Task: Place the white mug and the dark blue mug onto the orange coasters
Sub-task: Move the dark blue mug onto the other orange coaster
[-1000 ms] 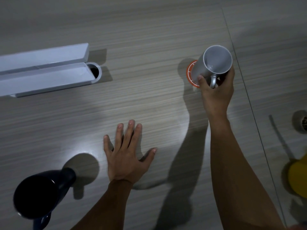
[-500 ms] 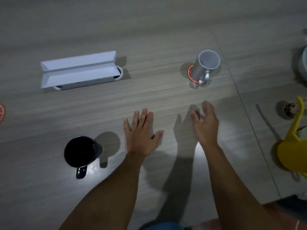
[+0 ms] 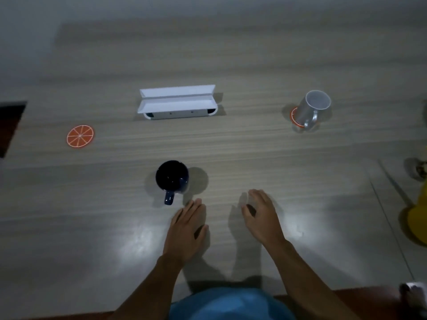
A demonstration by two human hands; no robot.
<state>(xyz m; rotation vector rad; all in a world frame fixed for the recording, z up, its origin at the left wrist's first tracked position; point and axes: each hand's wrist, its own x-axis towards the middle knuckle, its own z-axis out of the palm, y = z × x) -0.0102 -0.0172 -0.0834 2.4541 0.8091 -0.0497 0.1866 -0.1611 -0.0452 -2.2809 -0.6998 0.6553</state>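
The white mug [image 3: 312, 109] stands upright on an orange coaster [image 3: 294, 115] at the far right, handle toward me. A second orange coaster [image 3: 80, 136] with a citrus pattern lies bare at the far left. The dark blue mug [image 3: 172, 176] stands on the table in the middle, handle toward me. My left hand [image 3: 188, 229] lies flat and empty just right of and below that handle, fingertips close to it. My right hand [image 3: 262, 215] hovers beside it, fingers loosely curled, holding nothing.
A white open box [image 3: 178, 102] sits at the back centre. A yellow object [image 3: 416, 218] stands at the right edge, past a seam in the table. The table's near edge runs just in front of my blue clothing.
My right hand let go of the white mug on its coaster and drew back toward me. The view pulled back, showing the left coaster. My left hand now lies nearer the dark blue mug.
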